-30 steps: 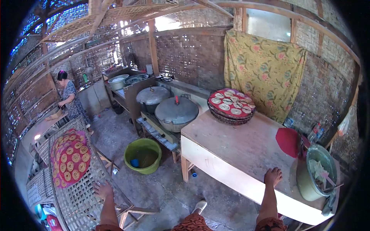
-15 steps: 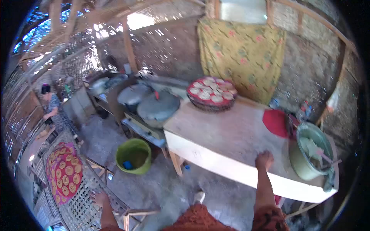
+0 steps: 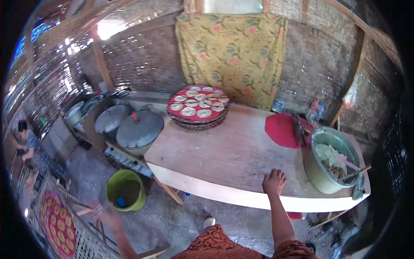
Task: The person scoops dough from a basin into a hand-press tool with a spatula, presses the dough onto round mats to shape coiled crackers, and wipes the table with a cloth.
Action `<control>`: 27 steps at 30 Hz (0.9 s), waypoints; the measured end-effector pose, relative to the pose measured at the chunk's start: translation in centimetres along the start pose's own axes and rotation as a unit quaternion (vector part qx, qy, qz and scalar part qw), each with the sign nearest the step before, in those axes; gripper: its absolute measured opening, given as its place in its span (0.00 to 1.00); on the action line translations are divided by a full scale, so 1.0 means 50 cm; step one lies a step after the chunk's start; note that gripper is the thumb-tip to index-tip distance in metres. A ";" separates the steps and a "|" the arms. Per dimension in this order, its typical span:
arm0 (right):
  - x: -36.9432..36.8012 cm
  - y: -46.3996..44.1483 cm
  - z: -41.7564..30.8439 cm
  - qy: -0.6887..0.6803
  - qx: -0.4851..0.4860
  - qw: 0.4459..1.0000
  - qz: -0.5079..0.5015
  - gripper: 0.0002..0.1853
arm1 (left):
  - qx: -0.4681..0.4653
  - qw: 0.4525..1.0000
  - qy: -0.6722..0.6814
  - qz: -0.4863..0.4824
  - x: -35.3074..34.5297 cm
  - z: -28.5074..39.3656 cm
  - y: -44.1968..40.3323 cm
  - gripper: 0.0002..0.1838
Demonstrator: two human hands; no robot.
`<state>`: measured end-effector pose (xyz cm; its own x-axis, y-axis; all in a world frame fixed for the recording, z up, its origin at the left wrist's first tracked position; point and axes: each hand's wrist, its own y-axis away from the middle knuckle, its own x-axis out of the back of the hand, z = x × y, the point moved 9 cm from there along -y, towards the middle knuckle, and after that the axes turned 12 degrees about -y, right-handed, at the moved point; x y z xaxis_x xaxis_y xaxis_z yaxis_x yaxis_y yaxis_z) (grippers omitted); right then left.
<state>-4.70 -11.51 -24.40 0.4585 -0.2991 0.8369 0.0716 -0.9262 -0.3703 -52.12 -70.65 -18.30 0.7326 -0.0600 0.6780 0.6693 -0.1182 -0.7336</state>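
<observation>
The left grip [image 3: 108, 218], blurred but apparently released, has shifted from over the woven rack [image 3: 86, 241] toward the green tub [image 3: 137, 203]; neither grip engages the coils [image 3: 188, 112]. The right grip [image 3: 274, 181] is loosely extended, unloaded, at the table [image 3: 215, 151]. Beyond it leftward, pale, round coils cover a tray stack [image 3: 199, 125]; rightward stands a bucket [image 3: 318, 175].

Looking forward and down from the wearer's head, standing close before the table [image 3: 207, 157]. Facing the cloth [image 3: 233, 60] and wall [image 3: 319, 60] beyond. Framing the left hand [image 3: 108, 219] and right hand [image 3: 274, 182] near, the co-worker [image 3: 38, 151] farther off at left. Covering a wide, round field.
</observation>
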 end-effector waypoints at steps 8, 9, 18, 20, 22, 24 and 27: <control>0.003 -0.016 0.002 -0.033 -0.025 0.998 -0.036 0.22 | -0.339 0.897 0.226 -0.170 -0.081 0.777 -0.013 0.39; 0.003 -0.019 0.005 -0.035 -0.019 0.999 -0.020 0.23 | -0.347 0.888 0.234 -0.191 -0.086 0.821 -0.006 0.39; 0.124 0.043 0.034 -0.149 -0.022 0.980 0.133 0.17 | -0.597 0.668 0.402 -0.186 0.184 1.100 0.141 0.42; 0.174 0.100 0.069 -0.141 -0.040 0.978 0.146 0.19 | -0.634 0.625 0.417 -0.181 0.250 1.143 0.177 0.42; 0.196 0.169 0.148 -0.084 -0.092 0.977 0.172 0.13 | -0.660 0.591 0.430 -0.178 0.308 1.186 0.219 0.42; 0.249 0.235 0.226 -0.086 -0.137 0.964 0.212 0.07 | -0.687 0.532 0.460 -0.181 0.362 1.211 0.261 0.44; 0.315 0.307 0.412 -0.052 -0.204 0.937 0.278 0.05 | -0.718 0.485 0.468 -0.177 0.416 1.237 0.339 0.44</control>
<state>21.87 -25.72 -25.23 0.4098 -0.7576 0.5081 -0.5396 -0.6504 -0.5346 -17.85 -12.62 -19.50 -0.2223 -0.1287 0.9664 -0.5349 -0.8127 -0.2312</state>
